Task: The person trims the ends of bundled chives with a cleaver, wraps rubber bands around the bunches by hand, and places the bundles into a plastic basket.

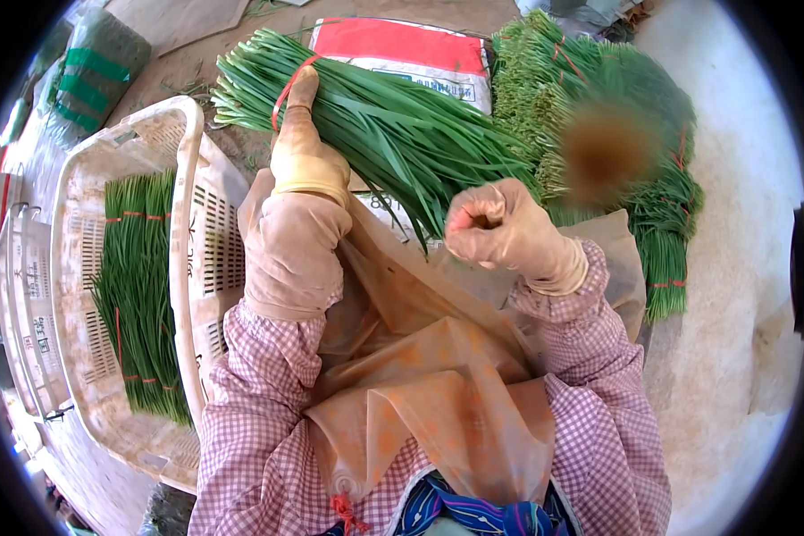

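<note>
A bundle of garlic chives (384,116) lies slanted in front of me, its pale cut ends at upper left and its leaf tips toward the right. A red band circles it near the cut ends. My left hand (308,147), in a tan glove with a yellow cuff, grips the bundle beside that band; its thumb lies on top and the other fingers are hidden. My right hand (505,228), also gloved, is curled near the leaf tips. A reddish patch shows at its fingers, and I make out nothing held there.
At left, a white plastic crate (192,170) holds banded chives (138,295). A large pile of chives (531,98) lies at upper right, partly behind a brown blur. Behind the bundle is a red-and-white sack (402,45). A brownish apron (438,384) covers my lap.
</note>
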A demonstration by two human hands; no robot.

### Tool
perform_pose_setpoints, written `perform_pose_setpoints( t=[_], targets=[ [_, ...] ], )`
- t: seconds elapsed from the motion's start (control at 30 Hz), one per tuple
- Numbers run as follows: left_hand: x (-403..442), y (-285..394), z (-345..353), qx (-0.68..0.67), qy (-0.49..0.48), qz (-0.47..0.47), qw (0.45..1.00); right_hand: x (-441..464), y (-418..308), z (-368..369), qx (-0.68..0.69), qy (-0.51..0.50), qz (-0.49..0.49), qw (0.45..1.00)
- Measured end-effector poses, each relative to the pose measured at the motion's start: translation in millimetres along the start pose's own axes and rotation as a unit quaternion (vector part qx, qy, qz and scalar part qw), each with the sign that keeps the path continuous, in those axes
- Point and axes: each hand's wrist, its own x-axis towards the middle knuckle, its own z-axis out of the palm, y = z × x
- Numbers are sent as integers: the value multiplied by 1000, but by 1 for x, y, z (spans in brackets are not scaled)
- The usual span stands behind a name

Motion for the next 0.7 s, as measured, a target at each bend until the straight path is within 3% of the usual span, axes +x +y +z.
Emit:
perform_pose_setpoints(
  t=[0.07, 0.13, 0.17, 0.2, 0.23, 0.27, 0.33, 0.37, 0.43, 0.47, 0.53, 0.6, 0.63, 0.67, 0.7],
  targets=[
    [3, 1, 2, -12, 12, -15, 1000, -14, -10, -9, -30, 76, 36, 996],
    [-2, 1, 4, -26, 12, -9, 1000, -32, 14, -52, 187, 63, -153, 968],
    [-4, 0, 5, -21, 41, -1, 999, -35, 9, -52, 186, 60, -153, 969],
    [-5, 0, 7, -17, 69, 7, 997, -41, 1, -51, 4, 215, -96, 972],
    [-5, 0, 8, -4, 92, 7, 996, -45, -3, -48, -178, 356, -34, 917],
    [-6, -1, 9, -5, 92, 8, 996, -44, 2, -43, -178, 356, -36, 917],
    [-6, -3, 10, -8, 74, -4, 997, -34, 13, -19, -384, 416, -254, 784],
    [-5, -4, 8, -1, 82, -6, 997, -42, 5, 0, -221, 342, -183, 895],
    [-4, -8, 5, -1, 61, 0, 998, -24, 3, 25, -424, 280, -303, 806],
    [-2, -11, 4, -2, 37, 5, 999, -10, 3, 34, -423, 283, -303, 806],
    [8, -16, -3, -11, 15, 6, 1000, 24, 3, 38, -672, 225, -394, 585],
    [15, -11, -9, -24, -5, 10, 1000, 33, 21, 20, -762, 171, -267, 564],
    [16, -8, -11, -4, 11, 0, 1000, 23, 29, 8, -773, 140, -192, 589],
    [17, -6, -13, 13, 29, -12, 999, 11, 60, -22, -717, 160, -266, 625],
    [17, -3, -12, 5, 33, -11, 999, 0, 79, -46, -702, 152, -237, 654]
  ],
)
